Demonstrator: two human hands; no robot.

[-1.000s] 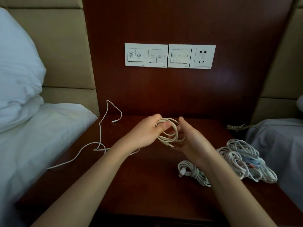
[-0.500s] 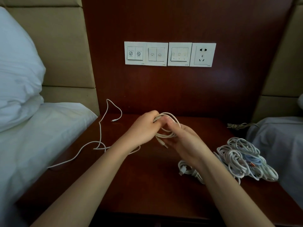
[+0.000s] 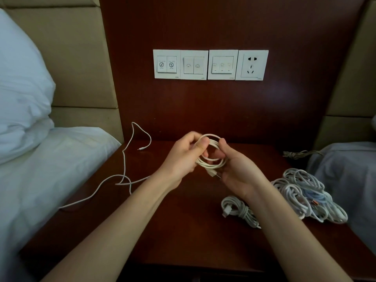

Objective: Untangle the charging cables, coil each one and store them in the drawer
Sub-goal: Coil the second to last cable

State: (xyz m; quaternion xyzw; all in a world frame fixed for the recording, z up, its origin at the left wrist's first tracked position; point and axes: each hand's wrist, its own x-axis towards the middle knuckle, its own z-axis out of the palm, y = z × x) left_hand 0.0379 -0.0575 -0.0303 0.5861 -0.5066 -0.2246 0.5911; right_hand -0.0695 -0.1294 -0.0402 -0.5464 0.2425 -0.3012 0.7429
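Note:
Both hands hold one white cable coil (image 3: 211,159) above the middle of the dark wooden nightstand (image 3: 183,231). My left hand (image 3: 183,157) pinches the coil's left side; my right hand (image 3: 236,169) grips its right side, with the USB plug poking out below. The cable's loose tail (image 3: 124,176) trails left across the nightstand and over the bed edge, its small plug end (image 3: 141,148) lying near the back wall. A small coiled white cable (image 3: 238,210) lies on the nightstand at the right. Behind it sits a tangled pile of white cables (image 3: 305,194). No drawer shows.
White bedding (image 3: 40,180) and a pillow (image 3: 20,88) border the nightstand on the left; another bed's sheet (image 3: 350,176) lies on the right. A switch and socket panel (image 3: 210,65) is on the wooden wall. A dark cord (image 3: 297,153) lies at the back right.
The hands have shifted slightly around the coil and another turn of cable sits in it. The loose tail on the left lies much the same.

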